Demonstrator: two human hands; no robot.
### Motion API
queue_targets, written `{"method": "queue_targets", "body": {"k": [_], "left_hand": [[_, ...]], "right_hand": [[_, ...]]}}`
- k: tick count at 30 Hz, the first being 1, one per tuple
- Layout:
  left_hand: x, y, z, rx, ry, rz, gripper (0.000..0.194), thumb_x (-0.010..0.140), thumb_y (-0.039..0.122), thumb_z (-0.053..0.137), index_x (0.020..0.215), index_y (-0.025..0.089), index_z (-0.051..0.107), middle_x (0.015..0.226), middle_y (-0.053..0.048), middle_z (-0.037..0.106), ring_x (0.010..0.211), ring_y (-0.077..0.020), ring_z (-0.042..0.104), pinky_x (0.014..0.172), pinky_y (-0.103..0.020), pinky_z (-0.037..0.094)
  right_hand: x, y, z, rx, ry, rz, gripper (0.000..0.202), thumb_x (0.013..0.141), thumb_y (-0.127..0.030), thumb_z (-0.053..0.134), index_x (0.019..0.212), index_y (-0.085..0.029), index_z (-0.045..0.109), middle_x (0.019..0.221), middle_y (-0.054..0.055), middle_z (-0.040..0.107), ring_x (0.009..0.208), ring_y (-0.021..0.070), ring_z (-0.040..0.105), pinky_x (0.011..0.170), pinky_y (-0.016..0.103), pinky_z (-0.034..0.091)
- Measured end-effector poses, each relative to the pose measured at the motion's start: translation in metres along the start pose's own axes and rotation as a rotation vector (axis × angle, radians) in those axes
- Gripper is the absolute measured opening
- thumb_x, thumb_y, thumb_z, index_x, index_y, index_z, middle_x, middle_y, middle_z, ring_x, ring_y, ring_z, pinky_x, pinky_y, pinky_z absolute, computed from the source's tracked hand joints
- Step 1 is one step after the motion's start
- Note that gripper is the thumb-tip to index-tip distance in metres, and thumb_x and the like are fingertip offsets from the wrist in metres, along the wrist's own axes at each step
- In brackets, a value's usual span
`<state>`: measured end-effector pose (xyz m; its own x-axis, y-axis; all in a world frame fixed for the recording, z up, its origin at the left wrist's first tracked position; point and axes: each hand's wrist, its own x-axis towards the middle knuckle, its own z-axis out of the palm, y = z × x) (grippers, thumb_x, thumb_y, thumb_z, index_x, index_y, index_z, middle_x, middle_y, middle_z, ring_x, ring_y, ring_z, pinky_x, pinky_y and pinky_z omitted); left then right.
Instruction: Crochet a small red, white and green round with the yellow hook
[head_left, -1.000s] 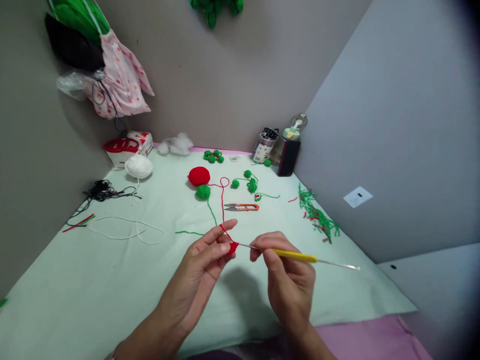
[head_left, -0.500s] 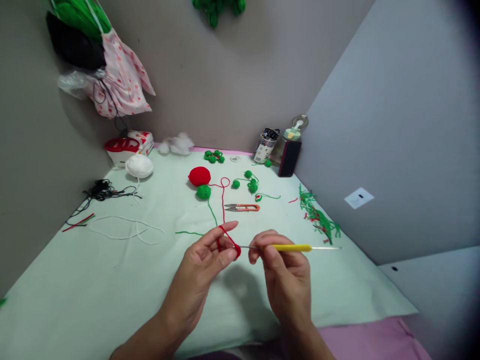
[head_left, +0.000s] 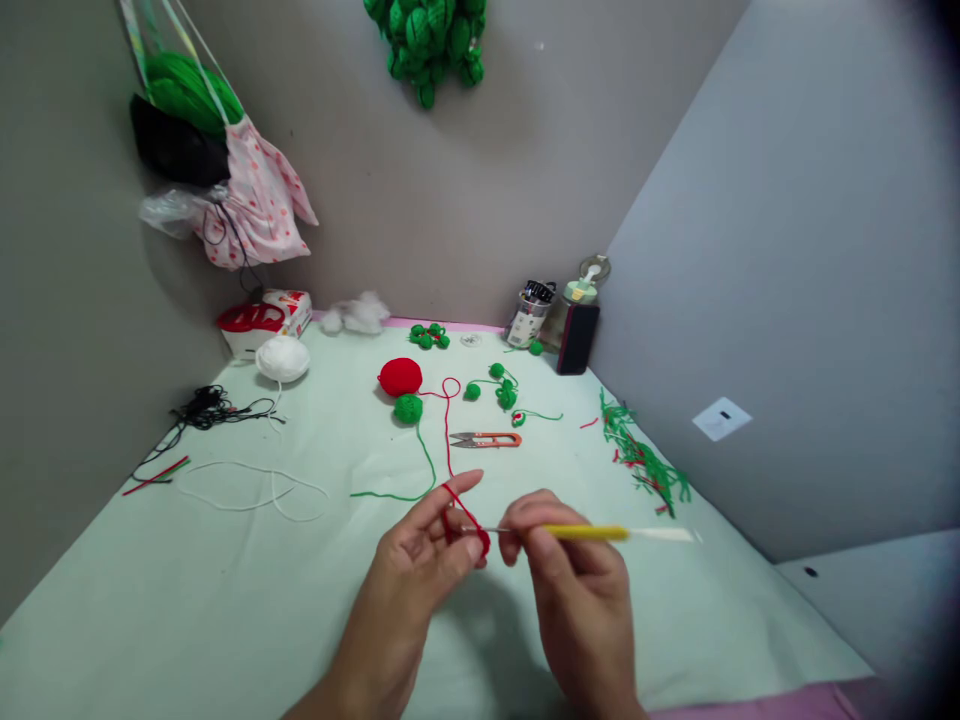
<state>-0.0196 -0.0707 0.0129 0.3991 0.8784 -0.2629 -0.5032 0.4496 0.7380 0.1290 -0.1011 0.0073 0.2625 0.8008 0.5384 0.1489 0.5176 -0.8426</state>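
Note:
My left hand pinches a small red crocheted piece, and red yarn runs over its raised index finger. My right hand grips a crochet hook by its yellow handle. The hook's metal shaft reaches left to the red piece, its tip among the yarn by my left fingers. Beyond my hands lie a red yarn ball, a green yarn ball and orange thread snips.
Green crocheted pieces lie behind the snips. Yarn scraps are at the right, near a phone and a can of pens. At the left are white yarn, black cords and a box.
The view has tilted up, so the table and both hands appear lower. The hook has shifted slightly, its tip now further left past the edge of the red piece.

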Motion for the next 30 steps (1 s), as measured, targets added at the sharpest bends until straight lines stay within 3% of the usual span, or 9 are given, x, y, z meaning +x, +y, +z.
{"method": "queue_targets", "body": {"k": [3,5,12,16,18,21,23,27,30], "left_hand": [[-0.003,-0.003,0.001,0.043,0.004,0.048,0.057,0.078,0.034,0.093,0.132,0.031,0.077,0.091,-0.001,0.072,0.096,-0.0182,0.066,0.095,-0.031,0.052],[-0.005,-0.003,0.0,0.035,-0.019,0.015,0.059,0.077,0.034,0.094,0.133,0.031,0.076,0.093,-0.002,0.073,0.098,-0.0191,0.066,0.097,-0.033,0.051],[-0.003,0.003,-0.003,0.044,-0.043,0.012,0.058,0.081,0.033,0.089,0.137,0.031,0.073,0.091,0.0,0.069,0.089,-0.0165,0.06,0.094,-0.033,0.046],[-0.005,0.003,0.0,0.029,-0.019,-0.017,0.069,0.081,0.032,0.088,0.146,0.031,0.066,0.096,-0.002,0.072,0.095,-0.0191,0.062,0.1,-0.036,0.045],[-0.007,0.001,0.0,0.054,0.002,0.022,0.074,0.082,0.032,0.088,0.151,0.031,0.061,0.098,-0.002,0.072,0.099,-0.0204,0.063,0.101,-0.036,0.045],[-0.006,-0.005,-0.002,0.072,0.001,0.066,0.078,0.081,0.033,0.089,0.153,0.032,0.059,0.096,-0.002,0.072,0.102,-0.0219,0.064,0.101,-0.036,0.046],[-0.005,-0.005,-0.003,0.046,-0.025,0.031,0.072,0.08,0.034,0.09,0.147,0.032,0.064,0.094,-0.001,0.071,0.098,-0.0209,0.063,0.098,-0.036,0.047],[-0.004,0.001,-0.002,0.007,-0.047,-0.031,0.056,0.08,0.032,0.09,0.134,0.03,0.075,0.091,0.0,0.068,0.091,-0.0177,0.059,0.097,-0.034,0.045],[-0.005,0.007,0.0,0.021,-0.05,-0.045,0.05,0.081,0.03,0.087,0.13,0.029,0.077,0.095,-0.002,0.068,0.096,-0.0193,0.059,0.099,-0.035,0.043]], "right_hand": [[-0.007,-0.001,0.006,-0.29,-0.062,-0.221,0.033,0.098,-0.007,0.065,0.117,-0.028,0.081,0.105,0.009,0.078,0.095,0.0205,0.074,0.077,0.03,0.062],[-0.01,-0.001,0.008,-0.305,-0.047,-0.275,0.04,0.098,-0.005,0.063,0.124,-0.03,0.079,0.115,0.01,0.078,0.103,0.0215,0.074,0.081,0.031,0.063],[-0.001,0.006,0.002,0.008,0.014,0.016,0.016,0.099,-0.02,0.07,0.101,-0.029,0.084,0.098,0.006,0.083,0.093,0.0201,0.077,0.079,0.031,0.065],[0.002,0.009,0.0,0.072,-0.048,0.129,0.014,0.101,-0.029,0.068,0.101,-0.029,0.083,0.095,0.005,0.083,0.085,0.0193,0.077,0.076,0.031,0.065],[0.0,0.006,0.002,-0.071,-0.087,0.023,0.018,0.101,-0.022,0.067,0.105,-0.029,0.083,0.095,0.006,0.081,0.086,0.0198,0.077,0.074,0.031,0.065],[-0.007,0.002,0.005,-0.387,-0.071,-0.27,0.035,0.097,-0.008,0.067,0.119,-0.031,0.081,0.107,0.009,0.081,0.096,0.0229,0.076,0.077,0.035,0.064],[-0.011,0.001,0.006,-0.406,-0.028,-0.339,0.04,0.096,-0.006,0.066,0.124,-0.032,0.079,0.112,0.01,0.08,0.098,0.0236,0.075,0.079,0.037,0.063],[-0.008,0.004,0.003,-0.076,-0.016,-0.074,0.023,0.101,-0.015,0.065,0.108,-0.029,0.082,0.099,0.007,0.081,0.092,0.0211,0.076,0.076,0.033,0.064],[-0.001,0.006,-0.001,0.169,-0.011,0.151,0.013,0.101,-0.028,0.069,0.098,-0.024,0.081,0.089,0.005,0.08,0.075,0.0173,0.074,0.07,0.03,0.064]]}}
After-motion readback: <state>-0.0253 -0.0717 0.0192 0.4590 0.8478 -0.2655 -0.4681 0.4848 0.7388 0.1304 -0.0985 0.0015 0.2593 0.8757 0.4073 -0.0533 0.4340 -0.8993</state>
